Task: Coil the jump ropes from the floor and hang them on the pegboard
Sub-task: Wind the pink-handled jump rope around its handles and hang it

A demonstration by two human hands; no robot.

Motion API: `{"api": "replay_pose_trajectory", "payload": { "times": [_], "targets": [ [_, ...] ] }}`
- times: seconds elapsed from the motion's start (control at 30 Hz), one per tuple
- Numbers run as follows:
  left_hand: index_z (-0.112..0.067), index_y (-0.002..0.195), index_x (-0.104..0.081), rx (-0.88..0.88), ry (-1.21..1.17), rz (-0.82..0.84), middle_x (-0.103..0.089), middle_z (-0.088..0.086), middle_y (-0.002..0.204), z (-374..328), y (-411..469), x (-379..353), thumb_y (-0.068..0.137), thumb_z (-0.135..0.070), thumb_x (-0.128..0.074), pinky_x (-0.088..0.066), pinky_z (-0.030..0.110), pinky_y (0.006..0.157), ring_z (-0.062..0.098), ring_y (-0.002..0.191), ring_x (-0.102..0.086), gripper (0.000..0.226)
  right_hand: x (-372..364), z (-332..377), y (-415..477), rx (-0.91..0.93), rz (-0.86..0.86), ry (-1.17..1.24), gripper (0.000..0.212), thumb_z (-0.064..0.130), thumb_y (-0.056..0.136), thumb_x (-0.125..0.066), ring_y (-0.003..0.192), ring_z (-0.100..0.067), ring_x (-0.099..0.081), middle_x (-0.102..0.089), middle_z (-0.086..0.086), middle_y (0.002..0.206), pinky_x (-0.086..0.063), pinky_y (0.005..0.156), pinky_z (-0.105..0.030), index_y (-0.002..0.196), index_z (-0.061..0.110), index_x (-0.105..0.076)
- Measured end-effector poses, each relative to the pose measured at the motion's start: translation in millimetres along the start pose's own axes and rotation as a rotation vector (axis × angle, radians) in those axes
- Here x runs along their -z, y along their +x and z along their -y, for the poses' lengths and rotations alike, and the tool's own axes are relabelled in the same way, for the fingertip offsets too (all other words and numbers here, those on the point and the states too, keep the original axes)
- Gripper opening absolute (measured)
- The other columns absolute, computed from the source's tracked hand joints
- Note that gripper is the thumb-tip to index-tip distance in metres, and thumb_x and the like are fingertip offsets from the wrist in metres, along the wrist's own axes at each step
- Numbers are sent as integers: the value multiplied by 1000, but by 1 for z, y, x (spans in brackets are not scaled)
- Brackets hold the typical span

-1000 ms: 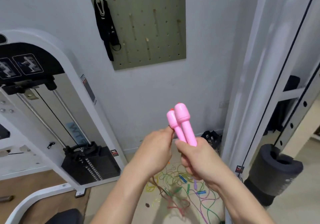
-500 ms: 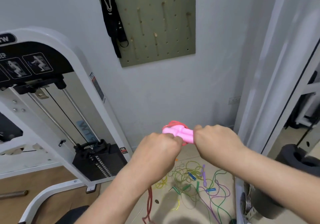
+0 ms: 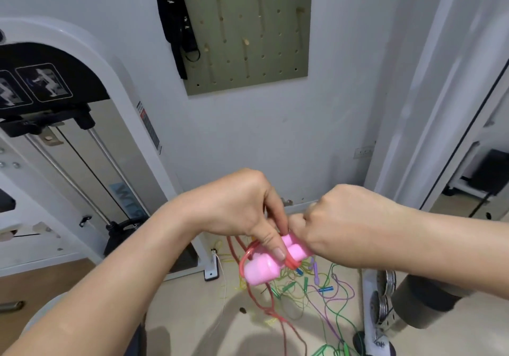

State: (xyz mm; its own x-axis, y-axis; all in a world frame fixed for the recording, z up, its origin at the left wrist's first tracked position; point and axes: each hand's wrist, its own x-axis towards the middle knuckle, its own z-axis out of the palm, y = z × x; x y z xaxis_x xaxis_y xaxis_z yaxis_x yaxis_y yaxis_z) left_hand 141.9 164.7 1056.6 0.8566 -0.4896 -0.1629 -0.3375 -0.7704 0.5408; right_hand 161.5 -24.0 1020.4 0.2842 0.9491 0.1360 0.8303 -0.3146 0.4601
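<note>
Gripping pink handles (image 3: 259, 270) with right hand (image 3: 344, 226), pinching red cord (image 3: 243, 259) onto them with left hand (image 3: 242, 209). Advise snug, even turns; then pegboard (image 3: 275, 74), 12 o'clock.

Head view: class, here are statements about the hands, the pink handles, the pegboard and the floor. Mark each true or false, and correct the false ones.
1. The left hand and the right hand both hold the pink handles. True.
2. The pegboard has nothing on it. False: a black strap hangs at its left edge.
3. Coloured ropes lie tangled on the floor. True.
4. The pink handles hang on a peg. False: they are in the hands, below the pegboard.
</note>
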Motion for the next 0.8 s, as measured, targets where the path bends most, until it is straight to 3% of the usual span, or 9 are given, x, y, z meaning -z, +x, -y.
{"api": "replay_pose_trajectory", "payload": {
  "times": [0.1,0.2,0.27,0.33,0.4,0.5,0.57,0.67,0.8],
  "targets": [
    [-21,71,-74,-29,-198,87,-65,25,77,12,-2,1,52,-32,-90,-37,32,57,27,59,-46,27,-1,-3,1,70,-37,-1,16,13,61,-66,29,-22,-45,-48,2,41,-20,36,-21,65,15,-51],
    [-20,60,-72,-48,-453,177,-67,4,57,25,-4,8,60,-4,-85,-45,21,54,7,50,-54,20,6,-4,7,78,-86,45,21,15,59,-69,29,-22,-41,-48,2,43,-19,35,-21,68,16,-50],
    [-20,60,-73,-103,-654,228,-67,-5,54,38,-3,7,52,-23,-88,-45,13,47,1,45,-56,17,14,-5,13,69,-93,131,21,17,59,-66,28,-23,-40,-47,3,42,-24,33,-21,71,16,-49],
    [-17,65,-74,-135,-875,205,-67,-5,57,54,1,2,41,-45,-90,-44,11,46,1,47,-58,39,18,-7,20,50,-115,197,22,22,61,-63,29,-25,-43,-47,2,43,-27,32,-23,76,18,-47],
    [-16,68,-73,-159,-1050,176,-68,-7,59,66,7,-7,47,-45,-88,-46,10,50,-1,51,-60,39,18,-10,25,25,-115,248,28,28,67,-65,33,-28,-48,-51,1,47,-29,33,-25,83,21,-43],
    [-10,65,-64,-94,-1074,-53,-62,-6,49,67,11,-25,61,-17,-87,-43,9,45,-3,43,-56,25,17,-13,30,-43,-114,337,33,32,75,-62,42,-28,-53,-56,1,53,-30,38,-27,101,27,-42],
    [-4,64,-59,-31,-1245,-215,-54,-2,39,68,9,-41,62,2,-78,-37,10,36,-1,32,-47,21,19,-15,36,-123,-127,407,44,31,84,-58,52,-28,-55,-57,1,60,-33,46,-29,121,34,-35],
    [-11,58,-63,-135,-1573,-347,-51,-3,45,63,11,-53,74,-7,-65,-27,11,34,-1,29,-34,17,15,-18,41,-309,-200,646,50,35,88,-60,64,-22,-57,-66,5,76,-40,56,-31,127,48,-30],
    [-2,76,-60,-116,-1331,-639,-48,4,53,57,7,-49,85,-16,-58,-16,15,38,4,37,-27,17,7,-20,46,-540,-289,1081,27,35,86,-61,84,-9,-64,-69,11,94,-52,76,-32,111,30,-52]
  ]
}}
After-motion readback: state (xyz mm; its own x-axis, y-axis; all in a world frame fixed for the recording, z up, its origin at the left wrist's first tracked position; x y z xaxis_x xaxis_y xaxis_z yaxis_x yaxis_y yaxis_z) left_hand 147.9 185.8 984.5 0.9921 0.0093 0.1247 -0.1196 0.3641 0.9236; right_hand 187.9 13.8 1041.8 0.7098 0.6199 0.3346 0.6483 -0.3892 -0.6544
